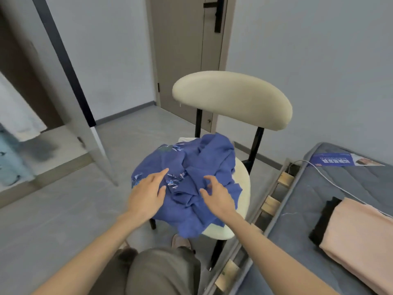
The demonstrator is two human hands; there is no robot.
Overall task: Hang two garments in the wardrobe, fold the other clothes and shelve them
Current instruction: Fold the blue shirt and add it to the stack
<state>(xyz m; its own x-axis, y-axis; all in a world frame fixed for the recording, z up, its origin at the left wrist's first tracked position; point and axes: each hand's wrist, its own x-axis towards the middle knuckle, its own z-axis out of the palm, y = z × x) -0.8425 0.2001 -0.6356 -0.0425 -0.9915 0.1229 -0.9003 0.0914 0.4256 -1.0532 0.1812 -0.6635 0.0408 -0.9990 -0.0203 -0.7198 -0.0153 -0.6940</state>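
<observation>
The left hand's fingers (163,173) lay straight and loose, the index stretched over the white leaf embroidery, gripping nothing. The right hand's fingers (209,178) were spread and lightly bent (whether the tips touched cloth could not be told) and also held nothing. Both the left hand (146,196) and the right hand (219,198) were over a crumpled blue embroidered garment (204,158). It was heaped on the seat of a cream padded chair with black legs (231,99), one edge drooping off the seat's front.

Right of the chair lay a grey quilted mattress (361,179) carrying a folded peach cloth (361,235) with a black fabric piece (325,218) at its end. Behind the chair stood a taupe door (180,60); left of the chair stood a grey wardrobe door (63,99), open, pale clothes hanging beyond it.
</observation>
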